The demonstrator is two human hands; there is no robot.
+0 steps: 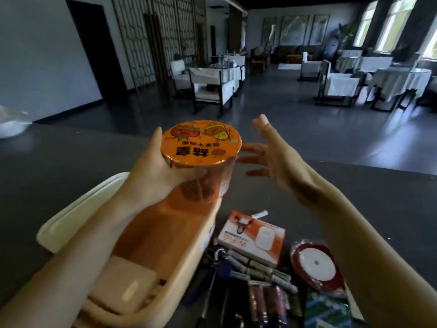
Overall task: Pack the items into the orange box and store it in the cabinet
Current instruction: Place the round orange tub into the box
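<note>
My left hand [151, 176] grips an orange cup [201, 147] with a printed foil lid, held above the far end of the open orange box [165, 233]. My right hand [276, 159] hovers just right of the cup, fingers spread, holding nothing. A tan flat packet [123, 285] lies inside the box near me. Right of the box on the dark table lie a white-and-orange carton [255, 235], a red ribbon spool [316, 266], keys with a blue fob [222, 263], rolled paper sticks [257, 268], dark tubes [267, 304] and a blue-green packet [326, 311].
The box's cream lid [78, 211] lies on the table left of the box. A small white tube [260, 213] rests beyond the carton. A clear plastic bag [11, 124] sits at the far left. Beyond the table [378, 197], dining tables and chairs stand across the room.
</note>
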